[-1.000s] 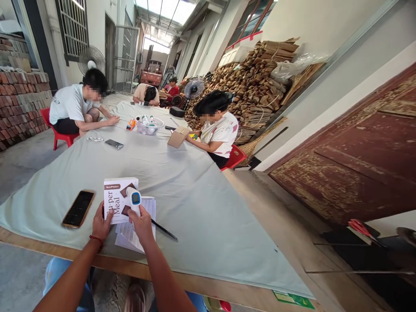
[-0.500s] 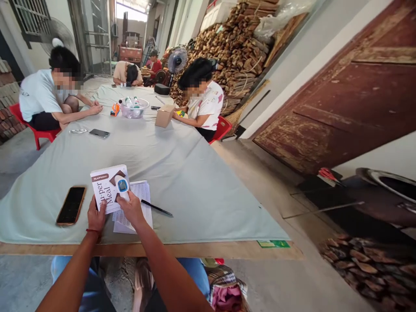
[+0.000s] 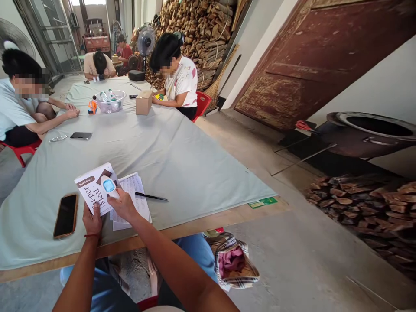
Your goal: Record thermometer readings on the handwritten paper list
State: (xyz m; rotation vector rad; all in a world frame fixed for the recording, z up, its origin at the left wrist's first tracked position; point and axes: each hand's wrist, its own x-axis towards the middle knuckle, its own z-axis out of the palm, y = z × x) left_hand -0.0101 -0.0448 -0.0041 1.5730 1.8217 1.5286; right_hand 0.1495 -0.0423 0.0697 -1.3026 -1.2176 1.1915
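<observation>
My left hand (image 3: 92, 222) grips the lower edge of a white box (image 3: 87, 184) printed "NutriMotion" and "Meal", thumb on its front. In my right hand (image 3: 122, 204) is a white handheld infrared thermometer (image 3: 108, 185), held in front of the box with its blue-rimmed screen lit and facing me. Under the box and right hand lie printed paper sheets (image 3: 131, 188), partly hidden. A black pen (image 3: 151, 197) rests across the sheets' right edge. Left of my left hand, a phone in an orange-brown case (image 3: 66, 216) lies face up.
A grey-green cloth (image 3: 195, 173) covers the table. Farther back are another phone (image 3: 81, 135), a clear plastic bowl of bottles (image 3: 121, 103), an orange tape dispenser (image 3: 92, 107) and a cardboard box (image 3: 143, 103). Several people sit around. A plaid bag (image 3: 238, 277) is below the table edge.
The view has swung to the right, so the table and people sit farther left. The thermometer's screen has gone from dark to bright. Both hands keep their holds.
</observation>
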